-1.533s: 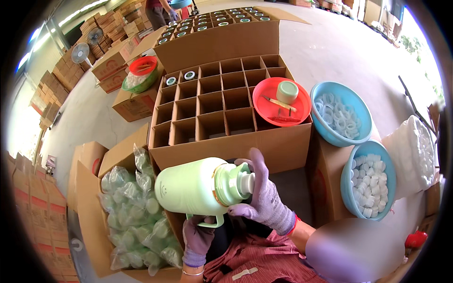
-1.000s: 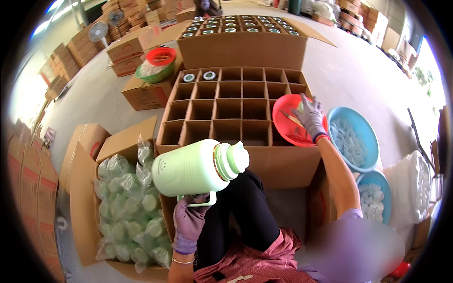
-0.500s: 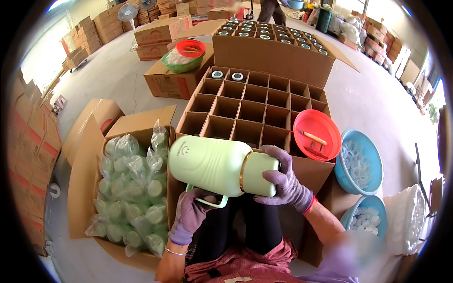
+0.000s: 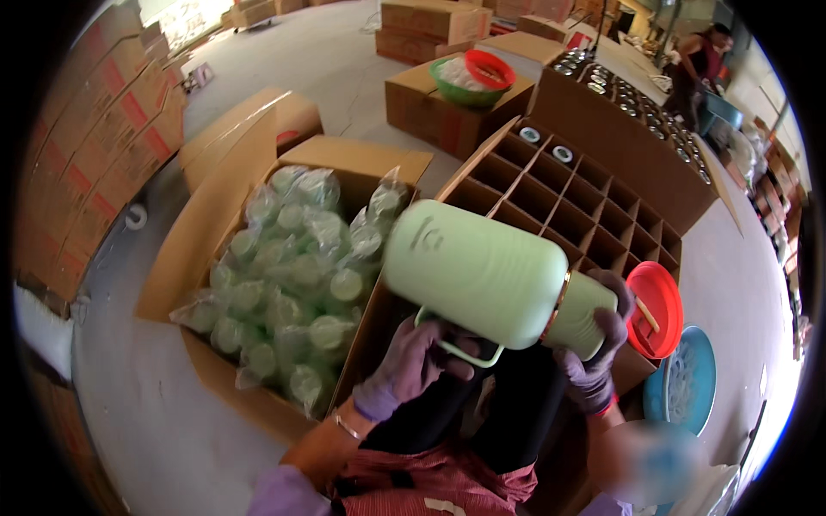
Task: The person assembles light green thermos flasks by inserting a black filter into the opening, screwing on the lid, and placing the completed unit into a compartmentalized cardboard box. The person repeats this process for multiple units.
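Pale green flask [image 4: 482, 273] held sideways over lap, both hands gloved.
Left hand [image 4: 413, 365] fingers curled through handle; right hand [image 4: 594, 361] fingers wrapped round cap. Open carton [image 4: 215, 224] alongside held bagged green flasks [image 4: 292, 275]; divider box [image 4: 568, 206] cells mostly empty.

Both gloved hands [image 4: 413, 365] [image 4: 598, 353] closed — firm grip

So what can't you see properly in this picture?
All in the head view:
- Flask mouth: right hand covers it.
- Flask underside: faces away.
- Blue bowl contents: blurred and cut off near the rim.
- Lower cells of the divided box: hidden behind the flask.
- Left hand palm: under the handle.
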